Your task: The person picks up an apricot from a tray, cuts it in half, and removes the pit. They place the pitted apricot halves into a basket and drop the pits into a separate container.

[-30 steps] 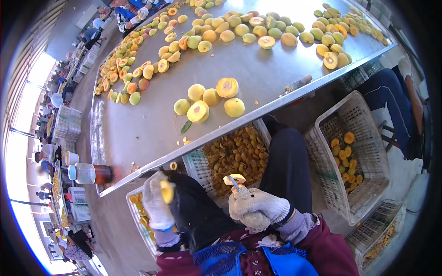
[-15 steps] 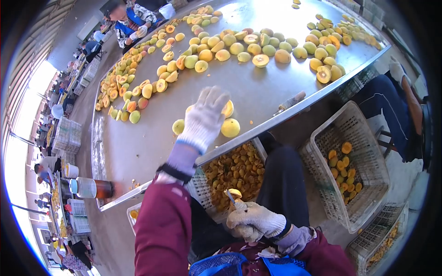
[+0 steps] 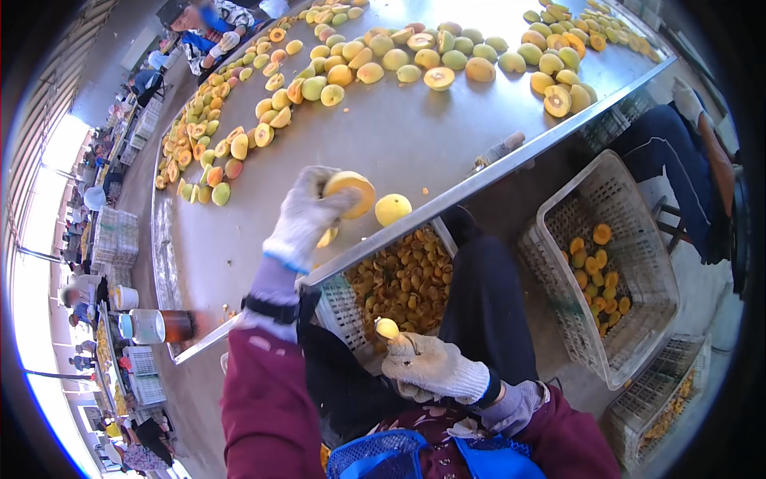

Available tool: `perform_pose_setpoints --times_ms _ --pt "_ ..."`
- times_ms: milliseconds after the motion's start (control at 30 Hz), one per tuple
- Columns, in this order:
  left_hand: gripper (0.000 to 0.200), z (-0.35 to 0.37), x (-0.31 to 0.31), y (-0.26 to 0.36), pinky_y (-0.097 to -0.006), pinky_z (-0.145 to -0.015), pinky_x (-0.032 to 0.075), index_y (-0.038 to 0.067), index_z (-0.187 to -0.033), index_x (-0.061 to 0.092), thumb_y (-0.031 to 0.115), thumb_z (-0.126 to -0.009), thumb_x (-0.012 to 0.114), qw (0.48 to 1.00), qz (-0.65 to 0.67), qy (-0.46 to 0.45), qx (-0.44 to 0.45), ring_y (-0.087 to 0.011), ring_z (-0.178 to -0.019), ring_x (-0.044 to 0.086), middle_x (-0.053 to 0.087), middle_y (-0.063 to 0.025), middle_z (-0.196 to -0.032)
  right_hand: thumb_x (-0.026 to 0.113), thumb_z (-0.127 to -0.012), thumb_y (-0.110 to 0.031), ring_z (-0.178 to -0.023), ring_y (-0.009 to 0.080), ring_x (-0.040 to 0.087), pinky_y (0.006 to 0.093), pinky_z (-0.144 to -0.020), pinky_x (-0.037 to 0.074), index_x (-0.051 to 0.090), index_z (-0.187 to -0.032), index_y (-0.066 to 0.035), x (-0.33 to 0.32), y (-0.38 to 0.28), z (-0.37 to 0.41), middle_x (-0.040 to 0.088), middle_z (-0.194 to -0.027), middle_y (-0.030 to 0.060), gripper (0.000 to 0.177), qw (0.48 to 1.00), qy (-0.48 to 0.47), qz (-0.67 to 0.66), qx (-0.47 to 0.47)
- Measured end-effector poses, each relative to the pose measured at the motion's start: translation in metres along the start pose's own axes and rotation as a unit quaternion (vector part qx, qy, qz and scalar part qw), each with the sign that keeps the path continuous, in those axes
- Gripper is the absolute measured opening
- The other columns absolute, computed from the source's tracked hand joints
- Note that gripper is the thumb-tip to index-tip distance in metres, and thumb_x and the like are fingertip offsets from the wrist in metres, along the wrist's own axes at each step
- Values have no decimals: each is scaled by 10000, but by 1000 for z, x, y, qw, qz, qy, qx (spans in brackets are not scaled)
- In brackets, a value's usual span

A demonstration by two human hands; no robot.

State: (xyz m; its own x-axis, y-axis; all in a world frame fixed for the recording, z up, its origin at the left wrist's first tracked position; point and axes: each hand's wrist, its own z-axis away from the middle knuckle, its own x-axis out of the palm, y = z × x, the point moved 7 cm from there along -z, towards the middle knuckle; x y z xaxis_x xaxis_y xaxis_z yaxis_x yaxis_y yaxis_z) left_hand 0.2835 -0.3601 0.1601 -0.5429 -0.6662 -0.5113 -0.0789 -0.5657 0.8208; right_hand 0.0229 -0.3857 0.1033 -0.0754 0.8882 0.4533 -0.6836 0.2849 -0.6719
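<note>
My left hand (image 3: 307, 211), in a white knit glove, is closed on a yellow peach half (image 3: 351, 194) just over the near edge of the metal table (image 3: 239, 263). Another yellow peach piece (image 3: 327, 236) shows partly beneath that hand. To its right, a rounded yellow peach half (image 3: 392, 209) rests on the table. My right hand (image 3: 435, 369), also gloved, is low in front of my body, closed on a small knife whose blade is mostly hidden. A small yellow peach piece (image 3: 387, 328) sits at the knife's tip.
Many peach halves (image 3: 395, 60) spread over the table's far side. Below its edge stands a crate of peach scraps (image 3: 403, 279). Another crate (image 3: 630, 263) with peach halves is at the right. A jar (image 3: 148, 326) stands at the left corner. A co-worker (image 3: 211, 36) sits across.
My left hand has closed on a peach half and lifted it, shifting left. At my right hand, the peach piece on the knife looks smaller and rounder.
</note>
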Motion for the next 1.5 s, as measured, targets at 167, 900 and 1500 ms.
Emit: perform_pose_setpoints --times_ms 167,900,1500 --pt "564 121 17 25 -327 -898 484 58 -1265 550 150 -763 789 968 64 -184 156 -191 -1022 593 610 -81 -1108 620 -867 -341 -526 109 603 269 -454 462 540 -1033 -93 -10 -6 2 624 -670 32 309 984 109 141 -32" --pt "604 191 60 -46 -368 -975 450 8 -1349 439 480 -974 485 915 399 19 53 -228 -1097 582 587 -141 -1214 634 -860 -408 -580 155 660 310 -538 507 589 -1000 -123 12 -14 12 654 -663 37 321 910 214 310 -173" --pt "431 213 43 22 -379 -899 498 6 -1258 569 297 -941 593 919 -28 154 361 -368 -1064 611 595 -214 -1187 621 -923 -242 -424 79 443 234 -351 331 541 -887 -103 28 8 21 507 -578 5 165 981 -140 -134 3"
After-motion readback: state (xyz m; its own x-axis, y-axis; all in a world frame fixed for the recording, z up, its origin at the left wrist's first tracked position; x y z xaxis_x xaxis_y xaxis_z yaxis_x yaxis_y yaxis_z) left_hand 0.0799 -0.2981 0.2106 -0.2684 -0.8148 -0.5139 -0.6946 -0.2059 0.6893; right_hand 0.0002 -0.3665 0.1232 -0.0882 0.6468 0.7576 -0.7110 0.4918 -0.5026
